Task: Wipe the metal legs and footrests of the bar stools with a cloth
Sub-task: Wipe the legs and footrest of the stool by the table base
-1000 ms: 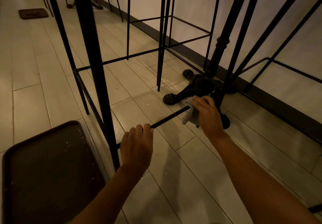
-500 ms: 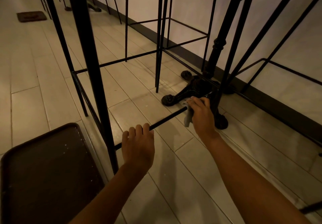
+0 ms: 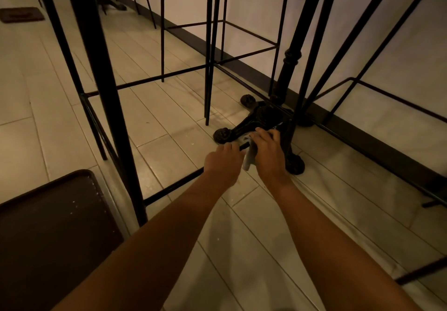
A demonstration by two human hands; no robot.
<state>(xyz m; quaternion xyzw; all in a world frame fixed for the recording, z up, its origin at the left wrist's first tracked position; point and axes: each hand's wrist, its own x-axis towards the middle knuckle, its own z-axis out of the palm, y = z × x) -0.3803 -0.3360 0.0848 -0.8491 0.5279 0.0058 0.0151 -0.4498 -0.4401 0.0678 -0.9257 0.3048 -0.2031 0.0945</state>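
A thin black metal footrest bar (image 3: 174,186) of the nearest bar stool runs low over the floor from the thick front leg (image 3: 106,98) toward the right. My left hand (image 3: 223,164) grips this bar close to its far end. My right hand (image 3: 267,152) sits just beyond it, closed around a pale grey cloth (image 3: 249,157) wrapped on the bar near the stool's far leg (image 3: 294,127). The cloth hangs down below my fingers. The two hands nearly touch.
A black cast-iron table base (image 3: 261,122) with rounded feet stands right behind my hands, its column (image 3: 294,52) rising by the white wall. More black stool frames (image 3: 210,44) line the wall. A dark brown stool seat (image 3: 53,238) fills the lower left. Pale floor tiles surround everything.
My left hand slid along the footrest bar to the right, up next to my right hand. The right hand with the cloth stayed near the bar's far end.
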